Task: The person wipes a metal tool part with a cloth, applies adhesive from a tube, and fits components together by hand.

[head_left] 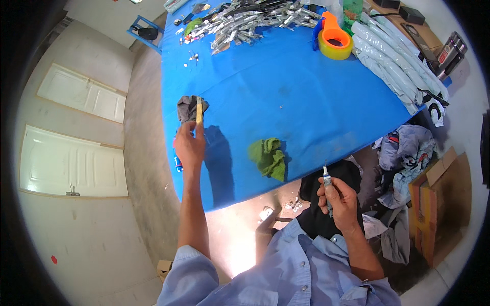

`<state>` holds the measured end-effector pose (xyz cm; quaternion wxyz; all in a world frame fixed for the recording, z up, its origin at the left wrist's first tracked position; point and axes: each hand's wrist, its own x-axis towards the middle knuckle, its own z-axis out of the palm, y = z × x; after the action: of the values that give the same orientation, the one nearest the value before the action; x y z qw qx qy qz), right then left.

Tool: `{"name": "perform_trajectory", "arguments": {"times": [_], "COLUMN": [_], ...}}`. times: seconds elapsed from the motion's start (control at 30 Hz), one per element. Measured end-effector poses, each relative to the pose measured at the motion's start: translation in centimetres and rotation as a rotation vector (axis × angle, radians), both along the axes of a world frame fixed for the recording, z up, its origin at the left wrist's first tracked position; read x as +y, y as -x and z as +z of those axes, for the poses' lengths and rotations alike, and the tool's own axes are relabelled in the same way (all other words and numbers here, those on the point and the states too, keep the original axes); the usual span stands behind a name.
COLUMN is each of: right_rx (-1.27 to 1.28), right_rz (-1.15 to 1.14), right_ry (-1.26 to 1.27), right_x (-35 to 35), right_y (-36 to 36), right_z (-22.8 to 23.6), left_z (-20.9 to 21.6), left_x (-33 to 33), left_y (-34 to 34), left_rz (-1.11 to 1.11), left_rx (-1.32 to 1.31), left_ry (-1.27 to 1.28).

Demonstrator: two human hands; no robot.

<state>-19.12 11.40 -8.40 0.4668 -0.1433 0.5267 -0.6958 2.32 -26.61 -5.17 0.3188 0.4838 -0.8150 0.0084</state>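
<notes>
My left hand [190, 148] is at the table's left side, its fingers closed at the lower end of a flat, tan wooden-looking stick [199, 113] with a dark tip. That stick overlaps a crumpled dark grey cloth [186, 106]. Partly hidden beside the same hand are small blue and red items [177, 162]. Off the table's near edge, my right hand [341, 200] grips a small, slim metallic tube [327, 179], its white pointed nozzle upward. Between both hands, a crumpled green cloth [269, 158] lies on the blue table cover [255, 97].
A large heap of small tubes [245, 25] covers the far end. An orange tape dispenser with yellowish tape [334, 43] stands far right, by grey plastic packages [385, 64] and a steel flask [451, 53]. Below right are a cardboard box [434, 214] and piled clothes [408, 153].
</notes>
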Motion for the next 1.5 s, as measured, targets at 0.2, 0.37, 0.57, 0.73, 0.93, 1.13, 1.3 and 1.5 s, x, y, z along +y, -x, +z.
{"name": "perform_trajectory", "arguments": {"times": [0.2,0.37,0.57,0.73,0.93,1.13,1.3,1.5], "right_rx": [-0.069,-0.136,-0.023,0.019,-0.015,-0.12,-0.179,-0.157], "right_rz": [-0.034,0.005,0.075,0.131,0.142,0.137,0.103,0.152], "right_ry": [0.033,0.068,0.065,0.072,0.12,0.153,0.241,0.128], "right_x": [-0.1,-0.6,0.5,1.0,2.5,3.8,4.2,4.5], "right_y": [0.3,0.0,0.3,0.1,-1.1,-1.2,-1.9,-1.9], "right_z": [0.3,0.1,-0.7,0.7,1.6,2.7,2.8,3.5], "left_z": [-0.7,-2.3,4.0,3.5,3.2,3.5,3.7,2.4], "left_x": [-5.5,-8.2,8.3,23.6,27.2,27.8,28.4,29.0], "left_y": [1.2,-3.4,0.7,4.4,5.1,6.0,6.5,6.1], "left_rz": [-0.029,-0.098,-0.354,-0.591,-0.695,-0.78,-0.819,-0.796], "left_rx": [-0.032,0.213,0.44,0.436,0.188,0.097,-0.02,-0.076], "left_ry": [-0.177,-0.605,-0.626,-0.873,-0.662,-0.366,-0.125,0.045]}}
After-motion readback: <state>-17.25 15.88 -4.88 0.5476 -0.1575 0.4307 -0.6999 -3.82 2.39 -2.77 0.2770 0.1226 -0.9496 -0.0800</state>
